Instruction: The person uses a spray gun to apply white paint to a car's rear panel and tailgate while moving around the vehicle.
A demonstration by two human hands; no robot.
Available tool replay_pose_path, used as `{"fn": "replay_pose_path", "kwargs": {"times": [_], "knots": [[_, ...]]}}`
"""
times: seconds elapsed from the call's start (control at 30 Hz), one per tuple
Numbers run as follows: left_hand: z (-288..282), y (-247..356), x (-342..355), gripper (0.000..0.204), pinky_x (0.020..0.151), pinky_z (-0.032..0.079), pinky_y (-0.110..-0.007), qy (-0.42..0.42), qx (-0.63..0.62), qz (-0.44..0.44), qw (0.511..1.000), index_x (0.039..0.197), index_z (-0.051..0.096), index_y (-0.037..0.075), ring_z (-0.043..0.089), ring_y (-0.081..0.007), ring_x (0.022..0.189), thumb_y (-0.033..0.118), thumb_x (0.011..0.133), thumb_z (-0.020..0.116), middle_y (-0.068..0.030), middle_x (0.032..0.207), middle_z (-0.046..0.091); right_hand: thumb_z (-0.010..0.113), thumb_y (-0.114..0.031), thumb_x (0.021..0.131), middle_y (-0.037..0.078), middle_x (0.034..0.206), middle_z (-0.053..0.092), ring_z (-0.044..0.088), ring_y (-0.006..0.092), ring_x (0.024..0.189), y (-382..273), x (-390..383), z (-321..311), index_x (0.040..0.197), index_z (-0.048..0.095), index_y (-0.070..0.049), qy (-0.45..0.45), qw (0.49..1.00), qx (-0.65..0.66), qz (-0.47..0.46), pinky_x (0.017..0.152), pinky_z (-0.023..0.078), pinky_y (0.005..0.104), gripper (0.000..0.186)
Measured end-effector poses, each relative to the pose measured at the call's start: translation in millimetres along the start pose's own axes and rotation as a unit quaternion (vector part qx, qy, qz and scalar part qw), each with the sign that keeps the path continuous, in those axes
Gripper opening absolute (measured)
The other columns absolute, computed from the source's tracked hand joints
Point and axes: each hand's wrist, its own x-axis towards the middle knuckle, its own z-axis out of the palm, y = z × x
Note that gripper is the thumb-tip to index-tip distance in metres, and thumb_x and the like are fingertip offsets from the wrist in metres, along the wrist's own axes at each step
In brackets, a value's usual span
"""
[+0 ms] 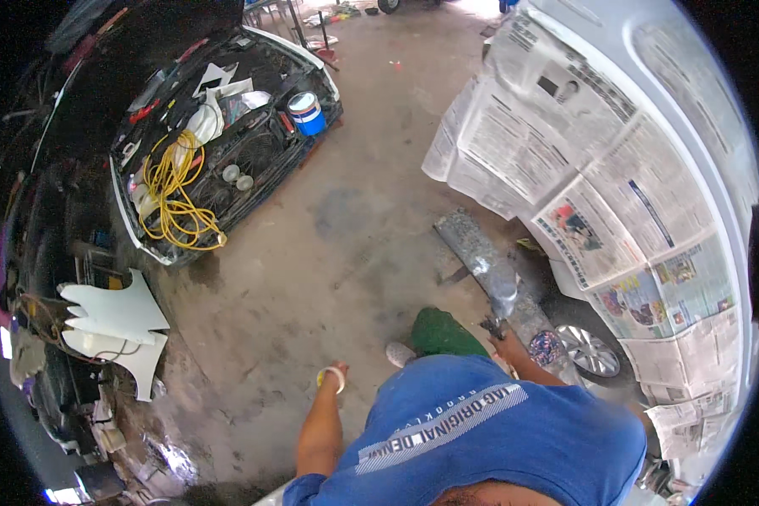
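Note:
My left hand (pixel 336 371) hangs low at the left of my body, closed on a pale yellow and white ring, apparently a tape roll (pixel 329 383). My right hand (pixel 503 341) grips a dark-handled tool with a silvery top, which looks like a spray gun (pixel 492 325). It is over a long grey speckled board (pixel 464 240) lying along the floor. A bundle of multicoloured cloth (pixel 545 346) sits on the board beside that hand. A green-clad knee (pixel 438 333) shows ahead of my blue shirt.
A white car covered in newspaper (pixel 594 211), with its wheel (pixel 592 352), borders my right. At upper left an open engine bay (pixel 261 177) holds a yellow hose (pixel 177 198) and blue-white bucket (pixel 306 114). White panels (pixel 122 308) stand at lower left. Concrete floor (pixel 346 253) lies between.

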Motion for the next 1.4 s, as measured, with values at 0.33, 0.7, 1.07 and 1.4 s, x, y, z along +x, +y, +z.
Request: {"fn": "replay_pose_path", "kwargs": {"times": [0.33,0.7,1.07,1.4], "knots": [[-187.0,23.8,183.7,0.048,0.098,0.05,-0.043,-0.02,-0.299,-0.034,0.953,0.119,0.067,0.003,0.064,-0.0386,0.115,0.044,0.093,0.062,-0.0224,0.12,0.069,0.073,-0.03,0.092,0.009,0.083,0.065,0.06,0.0178,0.067,-70.0,108.3,55.7,0.124,0.061,-0.002,-0.073,0.95,0.177,0.247,0.055,0.049,0.0369,0.044],[-427.1,-91.1,275.5,0.019,0.071,0.051,-0.037,-0.079,-0.417,-0.202,0.883,0.111,0.065,0.017,0.063,-0.0184,0.085,0.029,0.098,0.058,-0.0007,0.092,0.064,0.071,-0.038,0.093,0.015,0.088,0.069,0.065,0.0219,0.073,-249.3,524.0,107.7,0.134,0.056,-0.005,0.028,0.987,0.153,0.039,0.072,0.053,0.0386,0.055],[-635.9,-80.9,496.7,0.025,0.072,0.05,-0.047,-0.169,-0.267,-0.12,0.941,0.099,0.068,0.01,0.064,-0.0307,0.082,0.028,0.097,0.05,-0.0136,0.087,0.066,0.069,-0.031,0.097,0.006,0.086,0.062,0.06,0.0117,0.062,-433.1,814.6,58.8,0.118,0.06,-0.004,0.153,0.924,0.328,0.12,0.05,0.051,0.0287,0.036],[-918.3,36.7,745.5,0.042,0.095,0.05,-0.049,-0.11,0.025,0.075,0.991,0.114,0.07,0.002,0.065,-0.0392,0.115,0.036,0.095,0.055,-0.0242,0.115,0.07,0.067,-0.037,0.096,0.009,0.077,0.063,0.061,0.0166,0.058,-454.6,930.7,-12.0,0.132,0.059,-0.008,0.361,0.834,0.353,0.224,0.051,0.048,0.0341,0.048]]}}
